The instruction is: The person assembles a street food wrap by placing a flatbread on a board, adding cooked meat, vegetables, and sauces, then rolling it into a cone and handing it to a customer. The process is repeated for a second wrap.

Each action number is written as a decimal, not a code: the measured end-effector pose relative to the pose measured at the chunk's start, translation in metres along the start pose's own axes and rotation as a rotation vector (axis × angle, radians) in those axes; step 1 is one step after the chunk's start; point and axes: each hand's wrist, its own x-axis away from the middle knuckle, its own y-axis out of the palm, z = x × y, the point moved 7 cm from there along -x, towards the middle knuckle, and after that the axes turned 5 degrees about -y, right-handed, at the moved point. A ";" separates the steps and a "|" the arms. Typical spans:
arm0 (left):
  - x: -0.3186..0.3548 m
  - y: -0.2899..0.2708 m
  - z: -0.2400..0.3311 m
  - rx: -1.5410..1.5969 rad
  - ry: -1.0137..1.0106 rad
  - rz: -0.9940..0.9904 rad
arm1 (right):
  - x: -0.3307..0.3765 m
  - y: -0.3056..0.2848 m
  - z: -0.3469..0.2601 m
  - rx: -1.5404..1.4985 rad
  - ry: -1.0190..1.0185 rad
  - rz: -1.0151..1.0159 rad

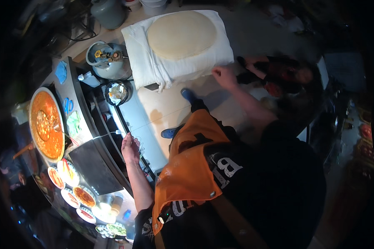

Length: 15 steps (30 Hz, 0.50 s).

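My left hand (130,147) is beside the counter's edge, close to a white cable (106,135). Its fingers are curled together, and whatever they may hold is too small to make out. Farther right, my right hand (224,77) is closed like a fist near the corner of a white cloth (139,54); nothing shows in it. That cloth covers a low table or box, and on it lies a large, round, pale slab (182,35) that looks like dough.
A grey gas cylinder (116,68) and a lined bin (117,92) stand left of the cloth. The counter carries a wide pan of orange-red stew (45,103), blue scissors (68,105), a black panel (96,168) and several food bowls (84,196). Another person (284,74) is at the right.
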 end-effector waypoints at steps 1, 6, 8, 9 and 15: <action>0.008 0.004 -0.003 -0.015 0.000 -0.005 | -0.021 -0.020 -0.003 0.006 -0.050 0.076; 0.038 0.007 -0.035 0.043 0.094 0.118 | -0.098 -0.057 -0.041 0.089 -0.479 0.140; 0.046 0.006 -0.060 0.173 0.044 0.229 | -0.118 -0.058 -0.046 0.137 -0.579 0.088; 0.050 0.012 -0.071 0.194 0.026 0.238 | -0.126 -0.058 -0.046 0.125 -0.624 0.057; 0.064 0.092 -0.102 0.166 0.053 0.199 | -0.154 -0.065 -0.018 0.084 -0.710 -0.127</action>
